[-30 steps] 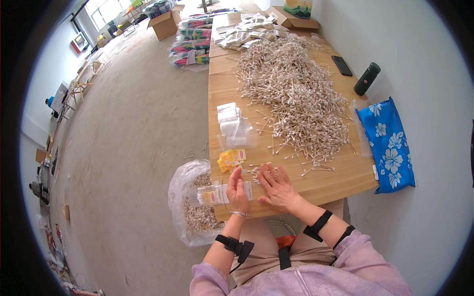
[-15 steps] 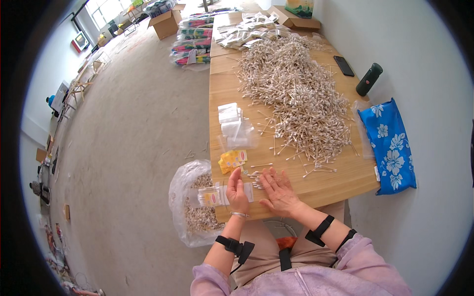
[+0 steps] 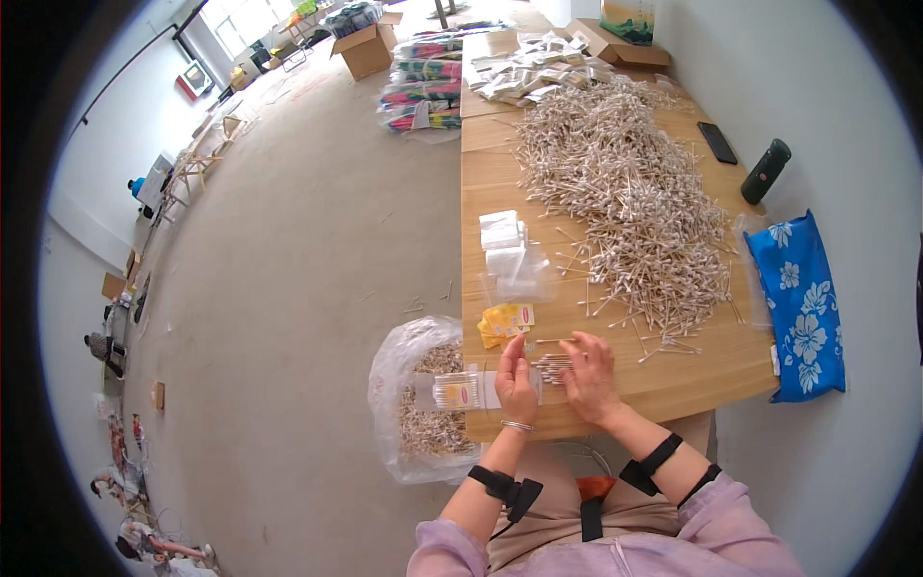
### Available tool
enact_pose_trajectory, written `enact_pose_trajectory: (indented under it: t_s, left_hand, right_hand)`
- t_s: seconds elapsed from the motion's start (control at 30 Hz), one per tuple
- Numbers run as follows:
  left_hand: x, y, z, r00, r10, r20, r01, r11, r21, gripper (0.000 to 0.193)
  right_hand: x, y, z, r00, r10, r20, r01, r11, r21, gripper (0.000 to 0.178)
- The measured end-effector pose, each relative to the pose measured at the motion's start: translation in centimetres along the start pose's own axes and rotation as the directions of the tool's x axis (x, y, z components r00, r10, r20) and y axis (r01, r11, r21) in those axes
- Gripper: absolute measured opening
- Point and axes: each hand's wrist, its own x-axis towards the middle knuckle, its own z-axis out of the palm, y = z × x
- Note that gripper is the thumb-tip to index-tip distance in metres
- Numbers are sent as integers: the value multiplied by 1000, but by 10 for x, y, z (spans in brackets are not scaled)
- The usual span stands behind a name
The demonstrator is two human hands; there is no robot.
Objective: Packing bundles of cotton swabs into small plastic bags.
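Note:
A small row of cotton swabs (image 3: pixel 552 367) lies on the table between my two hands. My left hand (image 3: pixel 516 382) stands on its edge at their left, fingers loosely curved; it appears to hold nothing. My right hand (image 3: pixel 589 378) arches at their right ends, fingers apart and tips touching or just above the swabs. Left of my left hand, a clear packet of swabs (image 3: pixel 456 391) with a yellow card rests at the table's edge. Yellow cards (image 3: pixel 507 322) lie just beyond my left fingertips. Farther off is a stack of clear plastic bags (image 3: pixel 505 245).
A large heap of loose swabs (image 3: pixel 625 192) covers the table's middle, with filled packets (image 3: pixel 538 67) behind it. A phone (image 3: pixel 717 143), a dark green bottle (image 3: pixel 766 171) and a blue floral pack (image 3: pixel 798 308) line the right. A plastic sack (image 3: pixel 389 385) of swabs stands below the left edge.
My right hand has gone from lying spread over the swabs to an arched pose at their right ends. My left hand keeps its place beside them. The whole view has shifted.

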Motion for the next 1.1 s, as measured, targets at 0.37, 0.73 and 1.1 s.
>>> enact_pose_trajectory:
  t_s: [0.37, 0.73, 1.1]
  left_hand:
    - [-9, 7, 8, 998, -39, 51, 38, 999, 24, 36]
    - [-10, 3, -5, 998, -43, 51, 50, 989, -137, 40]
    - [-8, -2, -6, 997, -71, 33, 77, 972, -221, 41]
  right_hand:
    - [13, -10, 22, 962, 244, -126, -107, 755, 647, 29]
    - [4, -16, 19, 986, 126, -107, -74, 914, 399, 32]
    - [8, -13, 19, 990, 140, 7, -129, 889, 440, 30]
